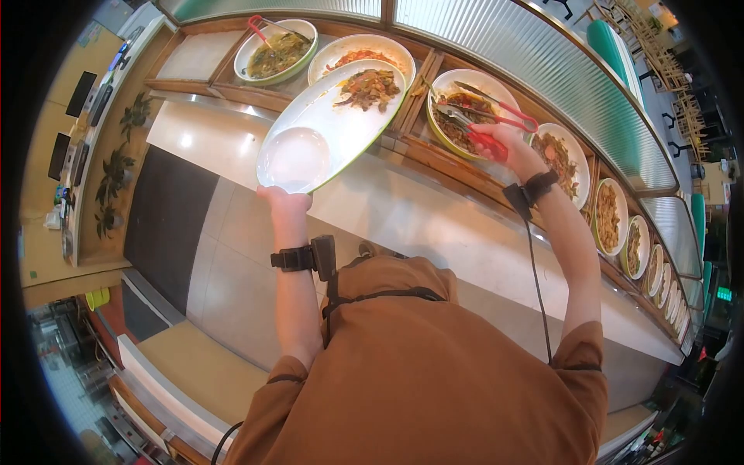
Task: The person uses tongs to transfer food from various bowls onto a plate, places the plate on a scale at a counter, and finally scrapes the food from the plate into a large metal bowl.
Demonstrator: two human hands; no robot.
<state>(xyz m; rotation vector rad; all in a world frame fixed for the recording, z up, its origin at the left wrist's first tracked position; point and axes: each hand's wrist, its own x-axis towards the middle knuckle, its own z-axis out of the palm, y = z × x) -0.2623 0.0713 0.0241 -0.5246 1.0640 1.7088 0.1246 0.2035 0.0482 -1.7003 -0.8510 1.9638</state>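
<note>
My left hand (285, 200) grips the near end of a long white oval platter (318, 116) with a green outer edge, fingers mostly hidden under it. A heap of cooked meat and vegetables (370, 90) lies at the platter's far end. At the near end is a pale round shape (293, 159), perhaps a shallow dish. My right hand (498, 146) is closed on red-handled metal tongs (496, 115), whose metal ends reach into a white bowl of dark, saucy food (469, 116) in the counter. The tips are partly hidden in the food.
A bowl of greens (273, 54) with other red-handled tongs (267, 32) and a bowl of reddish food (364, 56) stand at the upper left. More food bowls (609, 217) run rightward along the wooden counter. Ribbed glass (496, 50) rises behind them.
</note>
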